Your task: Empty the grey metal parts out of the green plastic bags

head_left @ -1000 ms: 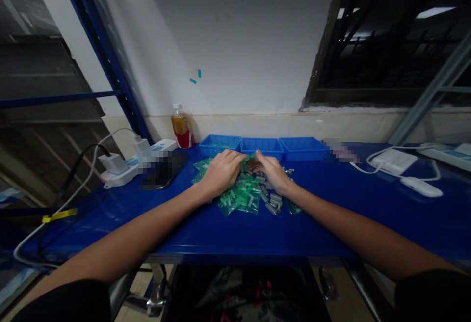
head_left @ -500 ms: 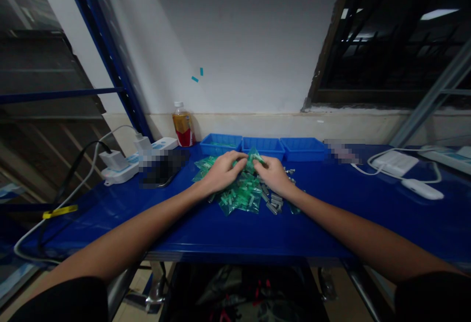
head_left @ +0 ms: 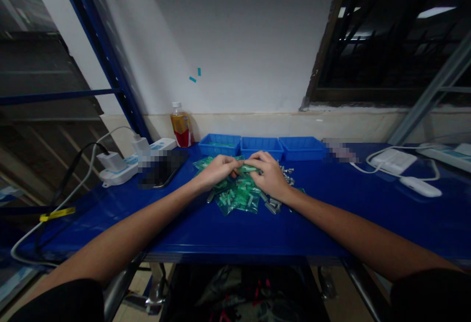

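Over a pile of clear green plastic bags (head_left: 241,199) with small light pieces inside, my two hands meet. My left hand (head_left: 220,170) is closed, its fingertips pinching one end of a small green plastic bag (head_left: 247,169). On the other end, the thumb and fingers of my right hand (head_left: 268,172) are closed too. What the bag contains is too small to make out. Loose silvery metal pieces (head_left: 271,206) lie under and beside my right hand.
Along the wall stand three blue trays, the left (head_left: 220,151) holding green bags, then the middle (head_left: 262,155) and right one (head_left: 301,156). A drink bottle (head_left: 181,125), a phone (head_left: 165,172) and a power strip (head_left: 114,178) are at left. White chargers with cables (head_left: 393,161) lie at right.
The bag between my hands has gone from upright to lying flatter and lower. My right hand's fingers have moved left over it, and my left hand has shifted slightly down.
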Motion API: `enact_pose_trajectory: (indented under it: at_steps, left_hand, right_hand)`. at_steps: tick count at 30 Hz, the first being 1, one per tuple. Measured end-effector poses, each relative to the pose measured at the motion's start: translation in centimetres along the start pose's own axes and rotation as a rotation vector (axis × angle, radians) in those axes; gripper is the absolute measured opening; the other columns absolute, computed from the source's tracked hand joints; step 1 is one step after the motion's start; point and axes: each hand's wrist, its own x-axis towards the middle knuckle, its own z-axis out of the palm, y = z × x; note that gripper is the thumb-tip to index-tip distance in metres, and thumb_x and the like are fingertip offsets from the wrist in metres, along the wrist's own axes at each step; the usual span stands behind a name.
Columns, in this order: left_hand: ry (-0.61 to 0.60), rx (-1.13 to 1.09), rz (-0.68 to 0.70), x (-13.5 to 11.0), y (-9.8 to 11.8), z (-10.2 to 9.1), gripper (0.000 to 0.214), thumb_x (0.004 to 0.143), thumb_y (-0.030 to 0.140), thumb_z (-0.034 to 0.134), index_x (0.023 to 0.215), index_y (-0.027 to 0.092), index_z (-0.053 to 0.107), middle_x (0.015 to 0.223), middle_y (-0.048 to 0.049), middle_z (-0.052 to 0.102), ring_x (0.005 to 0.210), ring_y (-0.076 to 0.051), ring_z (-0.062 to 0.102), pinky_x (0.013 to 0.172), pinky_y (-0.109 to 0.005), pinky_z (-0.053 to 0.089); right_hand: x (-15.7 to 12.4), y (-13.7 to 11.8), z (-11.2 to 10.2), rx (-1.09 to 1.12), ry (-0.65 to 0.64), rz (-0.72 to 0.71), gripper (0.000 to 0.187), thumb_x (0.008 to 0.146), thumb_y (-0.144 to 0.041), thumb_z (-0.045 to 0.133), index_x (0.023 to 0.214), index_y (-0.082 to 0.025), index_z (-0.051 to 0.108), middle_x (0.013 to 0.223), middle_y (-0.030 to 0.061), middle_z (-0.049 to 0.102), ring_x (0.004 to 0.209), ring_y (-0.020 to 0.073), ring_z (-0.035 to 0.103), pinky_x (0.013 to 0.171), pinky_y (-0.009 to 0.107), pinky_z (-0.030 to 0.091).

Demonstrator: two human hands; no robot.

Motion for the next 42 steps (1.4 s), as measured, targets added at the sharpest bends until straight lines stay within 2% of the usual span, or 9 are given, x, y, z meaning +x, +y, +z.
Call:
enact_pose_trajectory:
  at_steps: [4,11,17,21,24,27,32,37,42]
  left_hand:
    - [0.054,-0.04,-0.031,0.6,-0.7,-0.3,0.027,0.079,0.035,0.057,0.061,0.016,0.059,0.051,-0.0004,0.054,0.046,-0.009,0.045,0.045,-0.022,0.028]
    - [0.358,-0.416,-0.031,2.6,-2.6,-2.7,0.033,0.08,0.043,0.061,0.066,0.015,0.049,0.055,0.003,0.049,0.045,-0.004,0.043,0.041,-0.016,0.029]
    - [0.344,-0.675,0.013,2.9,-2.5,-2.8,0.025,0.089,0.038,0.051,0.094,0.014,0.052,0.1,-0.0124,0.064,0.083,-0.012,0.064,0.067,-0.022,0.051]
    - [0.254,-0.251,0.183,2.5,-3.4,-2.1,0.042,0.087,0.037,0.053,0.121,0.016,0.044,0.125,-0.0151,0.054,0.106,-0.021,0.059,0.085,-0.036,0.051]
    - [0.109,0.36,0.42,2.2,-4.2,-1.7,0.038,0.083,0.035,0.056,0.116,0.017,0.054,0.123,-0.0126,0.055,0.112,-0.025,0.053,0.094,-0.044,0.044]
    - [-0.02,0.697,0.535,2.0,-4.4,-1.4,0.026,0.087,0.031,0.049,0.106,0.017,0.06,0.11,-0.0099,0.061,0.107,-0.023,0.054,0.097,-0.042,0.041]
    - [-0.012,0.787,0.518,2.0,-4.2,-1.1,0.024,0.088,0.029,0.046,0.103,0.016,0.06,0.105,-0.0096,0.061,0.1,-0.022,0.055,0.092,-0.038,0.043]
    - [0.037,0.758,0.501,1.7,-3.7,-1.1,0.024,0.086,0.031,0.048,0.101,0.017,0.061,0.102,-0.0088,0.062,0.097,-0.022,0.055,0.09,-0.037,0.042]
    - [0.062,0.37,0.282,1.0,-1.8,-0.4,0.042,0.09,0.048,0.037,0.082,0.015,0.063,0.077,-0.0046,0.063,0.073,-0.018,0.058,0.07,-0.029,0.043]
  right_hand:
    - [0.0,0.2,0.3,-0.028,-0.011,0.008,0.042,0.074,-0.009,0.049,0.111,-0.023,0.062,0.099,0.0076,0.053,0.097,0.0224,0.051,0.086,0.037,0.043]
    - [-0.2,0.0,0.6,-0.027,-0.103,0.086,0.045,0.084,-0.027,0.051,0.126,-0.016,0.044,0.105,0.0111,0.052,0.098,0.0231,0.052,0.087,0.038,0.043]
    - [-0.3,0.5,0.9,-0.137,-0.341,0.044,0.025,0.088,-0.033,0.048,0.1,-0.017,0.063,0.097,0.0098,0.056,0.095,0.0226,0.051,0.089,0.04,0.039]
    - [-0.2,0.4,0.9,-0.151,-0.362,0.048,0.027,0.09,-0.034,0.047,0.102,-0.017,0.063,0.098,0.01,0.056,0.096,0.0223,0.051,0.088,0.038,0.038]
    - [-0.2,0.0,0.6,-0.169,-0.367,0.073,0.034,0.089,-0.042,0.046,0.103,-0.016,0.063,0.098,0.0103,0.055,0.095,0.0225,0.05,0.087,0.038,0.039]
    - [-0.3,-0.4,0.4,-0.181,-0.381,0.071,0.041,0.084,-0.053,0.05,0.1,-0.017,0.064,0.099,0.01,0.054,0.096,0.0235,0.049,0.086,0.038,0.039]
    - [-0.2,0.1,0.9,-0.197,-0.342,0.081,0.033,0.08,-0.046,0.057,0.093,-0.016,0.06,0.097,0.0103,0.055,0.095,0.0248,0.049,0.084,0.038,0.039]
    - [0.0,0.6,0.9,-0.069,-0.131,0.098,0.017,0.082,-0.026,0.053,0.096,-0.018,0.05,0.093,0.0076,0.057,0.091,0.0227,0.051,0.08,0.035,0.039]
    - [0.3,0.0,0.2,-0.037,0.042,0.043,0.008,0.08,-0.018,0.05,0.083,-0.02,0.043,0.08,0.0041,0.048,0.078,0.02,0.048,0.069,0.031,0.037]
